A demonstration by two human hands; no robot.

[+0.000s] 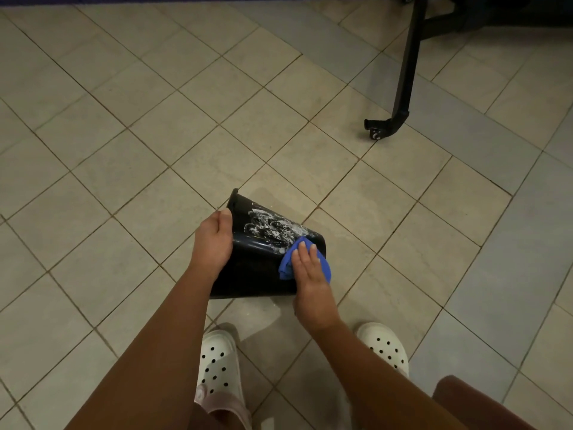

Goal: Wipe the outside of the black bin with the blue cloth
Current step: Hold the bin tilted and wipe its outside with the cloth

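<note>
Lying tipped on its side, the black bin (254,274) is low in the middle of the view, just in front of the person's feet. Its wide mouth points to the left and its smaller bottom end points to the right. I cannot tell if it sits on the floor (155,135) or is held a little above it.

The left hand (214,243) holds the bin at the wide end. The thumb lies along the rim. The other fingers go round the edge, where they cannot be seen. So this hand has hold of the bin.

The right hand (310,274) lies flat on the blue cloth (286,265). Its fingers are straight and a bit spread. They press the cloth on the side of the bin, near the small end. The cloth is bunched up and sticks out on both sides of the hand. The fingers are not curled round it.

White foam (273,228) is smeared on the top side of the bin, just above the cloth and touching it.

Two white shoes (220,364) with round holes stand on the tan tiles below the bin. Far off at the top right is a black chair leg (403,72) with a small wheel (375,135) at its end.
</note>
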